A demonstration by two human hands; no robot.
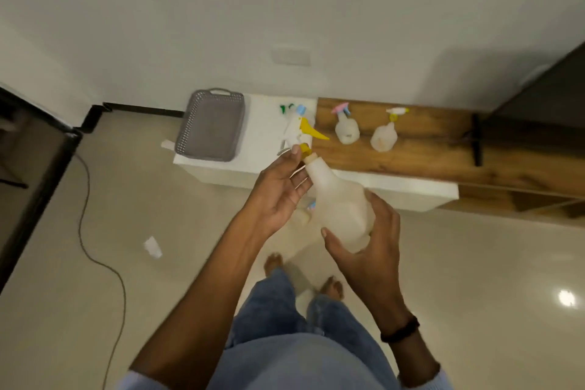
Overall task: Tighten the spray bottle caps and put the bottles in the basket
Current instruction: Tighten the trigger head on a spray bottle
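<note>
My right hand (pixel 370 241) grips the base of a translucent white spray bottle (pixel 340 203), which is tilted with its neck up and to the left. Its white spray head with a yellow trigger (pixel 305 133) sits at the neck. My left hand (pixel 280 190) is beside the neck with its fingers spread, and the fingertips touch the yellow collar. The grey plastic basket (pixel 210 125) stands empty on the white shelf end. On the wooden shelf stand a bottle with a pink and blue head (pixel 346 127) and one with a yellow and white head (pixel 384 134).
Green and blue spray heads (pixel 292 109) show behind the held bottle on the white shelf (pixel 262 133). A small bottle (pixel 308 209) lies on the floor under my hands. A cable (pixel 85 231) and a white scrap (pixel 153 247) lie on the tiled floor at left. A dark cabinet (pixel 544 98) stands at right.
</note>
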